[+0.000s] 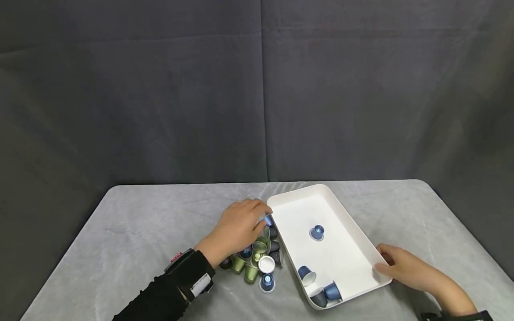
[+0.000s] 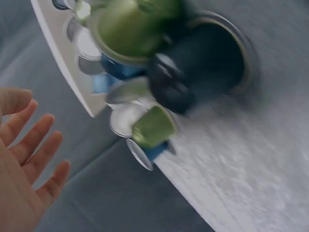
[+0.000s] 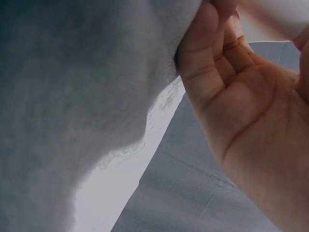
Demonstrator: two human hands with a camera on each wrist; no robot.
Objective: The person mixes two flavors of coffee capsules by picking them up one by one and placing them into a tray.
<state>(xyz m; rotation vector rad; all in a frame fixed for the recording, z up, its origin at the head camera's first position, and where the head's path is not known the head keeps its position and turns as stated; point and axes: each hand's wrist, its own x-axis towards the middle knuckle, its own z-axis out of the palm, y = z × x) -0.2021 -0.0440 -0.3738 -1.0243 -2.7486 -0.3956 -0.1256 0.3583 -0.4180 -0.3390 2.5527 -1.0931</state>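
My left hand (image 1: 241,225) hovers over a heap of coffee capsules, close to the left rim of a white tray (image 1: 353,223). In the left wrist view its fingers (image 2: 31,150) are spread and loosely bent, with nothing held. The heap mixes green capsules (image 1: 251,273), dark ones and blue ones, such as a blue capsule (image 1: 267,283) at its front. Inside the tray stands a blue capsule (image 1: 317,232); more blue and dark capsules (image 1: 332,291) lie in its near corner. My right hand (image 1: 409,267) grips the tray's right near corner, thumb over the rim and fingers beneath.
A grey cloth-like surface covers the table (image 1: 140,240). Behind its far edge hangs a dark grey curtain (image 1: 257,98). The tray sits at an angle, its left wall right beside the heap.
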